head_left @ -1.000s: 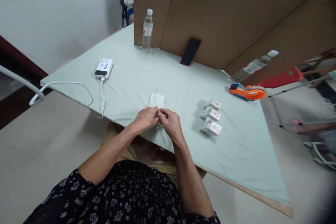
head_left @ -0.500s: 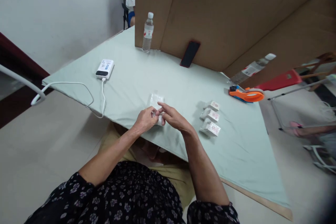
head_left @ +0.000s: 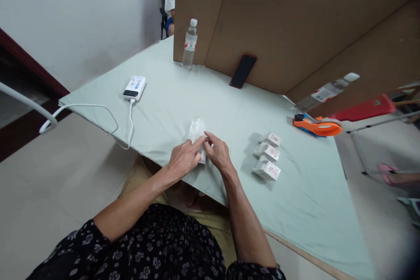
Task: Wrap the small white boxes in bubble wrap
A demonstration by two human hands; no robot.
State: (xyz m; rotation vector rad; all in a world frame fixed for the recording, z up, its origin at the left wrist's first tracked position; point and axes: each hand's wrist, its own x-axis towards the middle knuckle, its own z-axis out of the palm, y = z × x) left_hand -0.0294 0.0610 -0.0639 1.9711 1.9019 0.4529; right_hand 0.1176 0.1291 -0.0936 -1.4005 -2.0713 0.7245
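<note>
A whitish bubble-wrap pouch [head_left: 197,127] lies on the table near its front edge, its lower part partly covered by my hands. My left hand [head_left: 184,158] holds it from the left, index finger stretched across it and thumb on the nearer part. On the right edge of the pouch, my right hand [head_left: 219,152] is closed in a pinch, fingertips meeting the left index finger. What the pouch contains cannot be made out. To the right stand three small white boxes in clear bubble wrap: a far box [head_left: 274,139], a middle box [head_left: 271,152] and a near box [head_left: 271,170].
A power bank [head_left: 135,87] with a white cable [head_left: 130,118] lies left. Along the cardboard screen [head_left: 262,22] are a phone [head_left: 243,71], an upright water bottle [head_left: 190,44] and a tilted bottle [head_left: 324,92]. An orange tape dispenser [head_left: 318,127] sits at the right edge.
My left index finger has straightened across the pouch, and my right hand has drawn its fingers in to a pinch at the right edge. The whole view has shifted slightly.
</note>
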